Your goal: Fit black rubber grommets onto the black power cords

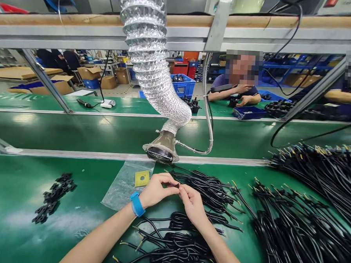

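Observation:
My left hand (158, 190), with a blue band at its wrist, pinches a small black part (177, 185) between thumb and forefinger. The fingertips of my right hand (191, 201) are closed at the same part, which they mostly cover, so its exact kind is hidden. Bundled black cables (209, 188) with bare yellowish wire ends lie just behind and right of my hands. More coiled black cables (184, 245) lie beneath my forearms. Beside my left hand, a yellow square with a round hole (142, 178) rests on a clear plastic bag (118, 189).
Small black clips (54, 196) lie at left on the green table (90, 237). Large cable piles (288, 227) fill the right side. A fume hood (163, 144) on a silver duct (150, 55) hangs ahead. Across the bench, a person (236, 87) works beside a blue tray (248, 112).

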`<state>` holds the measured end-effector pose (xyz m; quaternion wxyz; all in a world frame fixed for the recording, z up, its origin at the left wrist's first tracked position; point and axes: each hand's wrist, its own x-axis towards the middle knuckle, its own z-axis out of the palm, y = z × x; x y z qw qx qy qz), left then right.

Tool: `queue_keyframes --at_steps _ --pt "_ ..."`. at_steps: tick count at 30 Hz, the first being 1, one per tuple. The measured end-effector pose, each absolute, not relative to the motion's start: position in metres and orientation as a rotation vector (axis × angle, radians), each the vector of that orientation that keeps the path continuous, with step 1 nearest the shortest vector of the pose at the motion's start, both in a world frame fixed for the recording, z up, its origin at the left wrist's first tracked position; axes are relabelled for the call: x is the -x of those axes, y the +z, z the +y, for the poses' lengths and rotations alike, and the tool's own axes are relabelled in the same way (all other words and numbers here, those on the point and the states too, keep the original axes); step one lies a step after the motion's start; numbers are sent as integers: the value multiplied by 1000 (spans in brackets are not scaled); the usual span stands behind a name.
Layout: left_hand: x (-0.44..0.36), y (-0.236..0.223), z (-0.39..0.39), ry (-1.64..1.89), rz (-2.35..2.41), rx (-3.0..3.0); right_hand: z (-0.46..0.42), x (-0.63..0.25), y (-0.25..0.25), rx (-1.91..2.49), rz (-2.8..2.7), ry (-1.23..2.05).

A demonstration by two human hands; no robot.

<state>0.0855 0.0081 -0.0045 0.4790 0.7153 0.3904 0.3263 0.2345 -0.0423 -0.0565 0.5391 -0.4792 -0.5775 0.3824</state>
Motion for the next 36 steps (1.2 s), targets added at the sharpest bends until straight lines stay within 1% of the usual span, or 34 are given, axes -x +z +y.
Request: queue_keyframes --at_steps 6,11,14,18,27,29,34,36 --pt "-80 -10 16 796 993 -1736 -43 -231 -57 1212 -1239 889" --pt "-78 -11 16 752 950 -1717 -46 -230 -57 1220 -1326 785" --pt "-78 -11 15 741 901 -1734 -47 -231 -56 1201 -1384 776" --pt "-78 -13 15 708 844 -1737 -46 -233 -54 1184 -1406 882" --pt "-77 -12 16 729 785 -1762 -42 -242 -48 1094 -1263 1411" --pt "-76 -10 17 714 775 -1767 -41 -243 -46 1094 -1281 1429" --pt "-72 -10 19 649 837 -1697 -43 -243 -44 1164 -1401 1273" --pt "-71 -11 19 627 859 -1704 -43 -242 -45 1192 -1414 1272"
